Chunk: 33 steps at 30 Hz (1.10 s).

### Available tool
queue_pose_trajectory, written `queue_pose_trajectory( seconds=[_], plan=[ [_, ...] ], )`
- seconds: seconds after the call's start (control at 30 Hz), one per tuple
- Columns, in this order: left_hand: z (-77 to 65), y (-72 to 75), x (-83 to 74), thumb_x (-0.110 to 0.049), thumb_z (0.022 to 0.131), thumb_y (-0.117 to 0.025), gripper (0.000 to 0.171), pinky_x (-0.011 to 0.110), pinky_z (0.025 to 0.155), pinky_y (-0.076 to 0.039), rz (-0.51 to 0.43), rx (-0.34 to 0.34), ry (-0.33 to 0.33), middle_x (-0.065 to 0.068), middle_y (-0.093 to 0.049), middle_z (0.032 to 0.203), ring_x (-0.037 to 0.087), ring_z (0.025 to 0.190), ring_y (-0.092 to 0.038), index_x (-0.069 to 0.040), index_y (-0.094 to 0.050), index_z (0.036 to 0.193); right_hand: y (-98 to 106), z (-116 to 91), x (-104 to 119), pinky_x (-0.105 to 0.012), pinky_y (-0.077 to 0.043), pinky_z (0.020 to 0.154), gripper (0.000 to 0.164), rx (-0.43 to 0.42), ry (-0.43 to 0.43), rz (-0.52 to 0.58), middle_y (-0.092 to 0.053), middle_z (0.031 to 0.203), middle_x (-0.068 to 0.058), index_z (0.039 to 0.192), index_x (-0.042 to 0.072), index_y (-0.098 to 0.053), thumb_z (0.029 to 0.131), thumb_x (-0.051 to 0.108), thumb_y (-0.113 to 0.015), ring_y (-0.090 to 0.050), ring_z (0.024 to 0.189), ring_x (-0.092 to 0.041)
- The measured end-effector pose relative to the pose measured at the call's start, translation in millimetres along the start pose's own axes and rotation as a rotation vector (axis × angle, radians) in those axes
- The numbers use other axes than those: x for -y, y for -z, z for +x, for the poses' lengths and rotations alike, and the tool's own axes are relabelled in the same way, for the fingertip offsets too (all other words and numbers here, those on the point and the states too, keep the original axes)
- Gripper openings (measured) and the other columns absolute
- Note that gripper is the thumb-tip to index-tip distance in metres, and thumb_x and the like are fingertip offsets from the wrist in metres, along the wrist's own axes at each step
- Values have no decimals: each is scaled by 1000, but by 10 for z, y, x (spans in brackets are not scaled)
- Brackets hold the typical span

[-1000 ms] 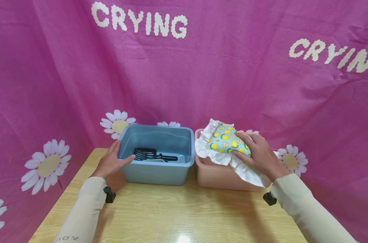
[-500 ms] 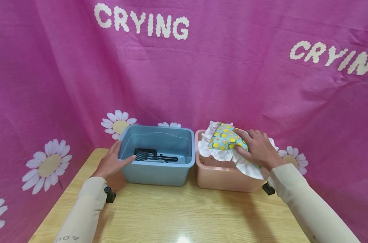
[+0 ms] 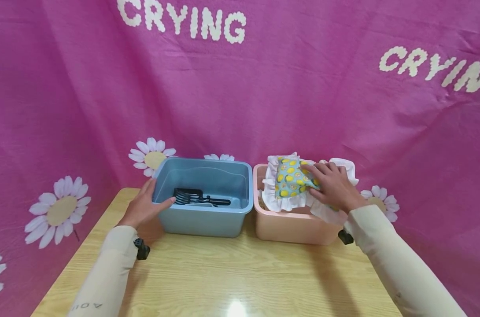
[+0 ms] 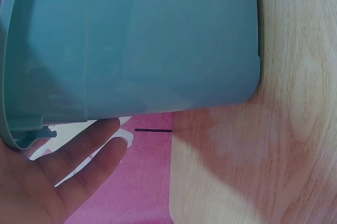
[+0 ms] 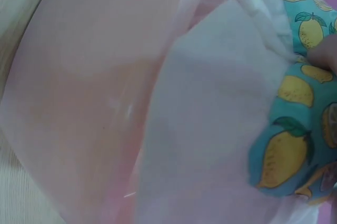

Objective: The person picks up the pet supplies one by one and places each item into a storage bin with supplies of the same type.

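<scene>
In the head view my left hand (image 3: 142,208) rests at the front left corner of a blue plastic bin (image 3: 208,222), thumb at the rim. The left wrist view shows its fingers (image 4: 87,148) fairly straight along the bin's outside. My right hand (image 3: 335,185) pinches a small cushion (image 3: 289,180) with a lemon print and white ruffled edge. The cushion's cloth (image 5: 287,150) bunches up under the fingers. It lies over the opening of a pink plastic bin (image 3: 291,229), its ruffle hanging across the front rim. Much of that bin's inside is hidden.
Black kitchen utensils (image 3: 200,198), one with a slotted head, lie inside the blue bin. Both bins stand side by side on a wooden table (image 3: 224,273). Close behind them hangs a pink cloth (image 3: 303,97) with daisies and lettering.
My right hand has moved slightly left and lowered the cushion over the pink bin, and the cushion has turned more upright. The left hand has stayed at the blue bin.
</scene>
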<state>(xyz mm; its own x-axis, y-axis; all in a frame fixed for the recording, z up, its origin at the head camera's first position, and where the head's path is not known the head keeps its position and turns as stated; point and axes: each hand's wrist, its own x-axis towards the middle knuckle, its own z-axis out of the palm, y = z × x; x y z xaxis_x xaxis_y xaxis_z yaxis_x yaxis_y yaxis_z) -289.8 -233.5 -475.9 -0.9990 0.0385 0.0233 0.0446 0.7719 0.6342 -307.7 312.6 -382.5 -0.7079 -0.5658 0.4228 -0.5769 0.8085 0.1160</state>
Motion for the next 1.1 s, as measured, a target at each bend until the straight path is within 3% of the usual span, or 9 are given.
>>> queue_pose_trajectory(
  seconds=[0.33,0.73,1.1],
  plan=[
    [-5,22,-15,-75,79,-55,112,72,100,-28,4,-4,-10,13,-2,161,49,137,-24,-17,3,156,-189,15,22,-59,-34,87,67,-33,71,16,-55,127,-12,137,19,-51,76,19,-80,-43,120,-41],
    [-6,14,9,-77,78,-54,113,72,99,-29,-4,3,6,11,-1,162,48,137,-23,-19,4,156,-518,-72,88,-64,-33,93,69,59,90,45,-54,128,-12,136,21,-51,74,16,-83,-44,120,-41],
    [-2,10,20,-78,77,-53,113,72,99,-30,-1,-3,9,11,-1,161,47,137,-24,-20,3,156,-674,-86,85,-66,-29,96,54,165,-42,80,-50,136,-17,132,25,-58,82,21,-75,-37,128,-43]
  ],
)
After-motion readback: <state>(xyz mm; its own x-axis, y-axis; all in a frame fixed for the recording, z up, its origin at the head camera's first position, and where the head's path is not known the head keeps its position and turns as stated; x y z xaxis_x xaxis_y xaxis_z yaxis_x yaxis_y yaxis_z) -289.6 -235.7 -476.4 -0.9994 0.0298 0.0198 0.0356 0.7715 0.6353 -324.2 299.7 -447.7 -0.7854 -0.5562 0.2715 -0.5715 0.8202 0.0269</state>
